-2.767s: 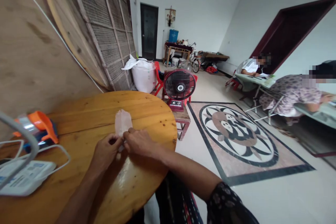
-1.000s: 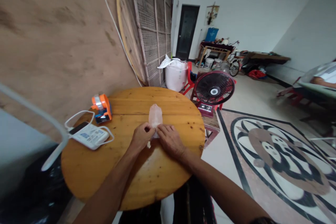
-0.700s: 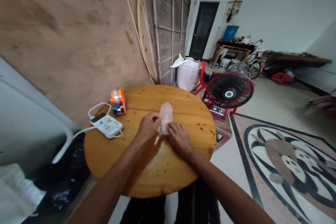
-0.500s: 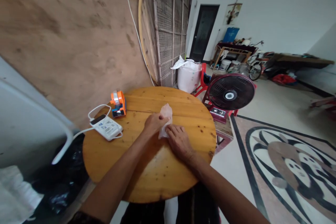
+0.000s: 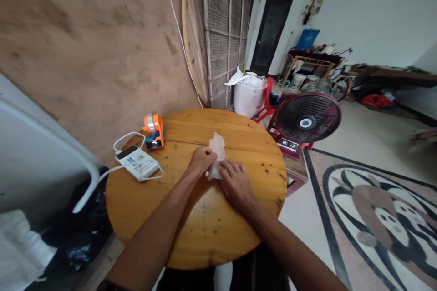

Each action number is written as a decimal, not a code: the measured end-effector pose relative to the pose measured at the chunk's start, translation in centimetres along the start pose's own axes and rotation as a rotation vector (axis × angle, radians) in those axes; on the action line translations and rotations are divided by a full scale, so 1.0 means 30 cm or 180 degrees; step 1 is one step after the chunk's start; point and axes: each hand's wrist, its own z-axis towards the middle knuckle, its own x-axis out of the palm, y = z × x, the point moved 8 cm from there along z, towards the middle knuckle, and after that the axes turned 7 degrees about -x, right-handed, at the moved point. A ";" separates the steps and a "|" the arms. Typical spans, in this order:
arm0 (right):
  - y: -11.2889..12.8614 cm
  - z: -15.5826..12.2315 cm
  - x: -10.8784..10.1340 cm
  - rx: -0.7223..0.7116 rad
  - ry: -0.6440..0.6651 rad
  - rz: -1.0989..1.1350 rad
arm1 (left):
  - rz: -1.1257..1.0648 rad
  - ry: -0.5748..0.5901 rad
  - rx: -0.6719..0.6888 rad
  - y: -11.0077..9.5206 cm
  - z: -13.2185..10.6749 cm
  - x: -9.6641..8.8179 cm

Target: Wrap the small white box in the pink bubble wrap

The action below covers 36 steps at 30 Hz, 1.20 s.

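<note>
A strip of whitish, translucent wrap (image 5: 217, 144), perhaps bubble wrap, lies lengthwise on the round wooden table (image 5: 205, 232). My left hand (image 5: 201, 160) is closed on its left edge, thumb and fingers pinched together. Across the lower right part of the wrap rests my right hand (image 5: 237, 184), its fingers stretched out and pressing down. Whether anything is inside the wrap I cannot tell.
On the table's left stand an orange and blue tape dispenser (image 5: 154, 131) and a white power bank-like device (image 5: 139, 163) with cables. Beyond the right edge is a dark round fan (image 5: 307, 117). A white sack (image 5: 249, 95) and red chair (image 5: 268, 103) stand behind.
My left hand's thumb has drawn back to the wrap's left edge, leaving more of its upper part showing. The right hand stays on the wrap. The view has shifted slightly.
</note>
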 end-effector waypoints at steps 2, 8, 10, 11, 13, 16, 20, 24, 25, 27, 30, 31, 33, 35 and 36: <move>-0.004 -0.001 0.006 0.0040 0.0035 0.0028 | -0.0049 -0.0027 0.0004 0.001 0.000 -0.002; -0.010 0.001 0.014 0.0125 0.0112 0.0112 | -0.0097 -0.0083 0.0024 0.007 0.003 -0.003; -0.009 0.000 0.017 0.0118 0.0130 0.0095 | -0.0102 -0.0100 0.0051 0.009 0.006 -0.003; -0.009 0.000 0.019 0.0114 0.0139 0.0093 | -0.0109 -0.0117 0.0062 0.010 0.008 -0.004; -0.010 -0.001 0.021 0.0095 0.0158 0.0111 | -0.0123 -0.0154 0.0075 0.013 0.010 -0.006; -0.018 0.002 0.022 0.0041 0.0267 0.0167 | -0.0099 -0.0143 0.0078 0.017 0.012 -0.007; -0.028 0.019 0.014 -0.0156 0.0562 0.0216 | -0.0003 0.0010 0.0139 0.016 0.013 0.003; -0.028 0.042 0.005 -0.0407 0.0747 0.0094 | 0.0137 0.0155 0.0205 0.017 0.016 0.015; -0.028 0.045 0.006 -0.0443 0.0753 0.0059 | 0.0178 0.0178 0.0210 0.018 0.017 0.017; -0.030 0.050 0.009 -0.0470 0.0741 0.0001 | 0.0270 0.0210 0.0221 0.022 0.021 0.020; -0.031 0.053 0.015 -0.0457 0.0726 -0.0016 | 0.0442 0.0240 0.0284 0.024 0.026 0.021; -0.031 0.055 0.014 -0.0451 0.0727 -0.0009 | 0.0500 0.0254 0.0319 0.021 0.027 0.020; -0.029 0.059 0.009 -0.0443 0.0752 -0.0003 | 0.0602 0.0251 0.0393 0.007 0.022 0.013; -0.029 0.063 0.001 -0.0433 0.0799 0.0006 | 0.0678 0.0151 0.0458 -0.016 0.006 -0.007; -0.030 0.065 -0.004 -0.0433 0.0821 0.0019 | 0.0751 0.0043 0.0519 -0.034 -0.009 -0.021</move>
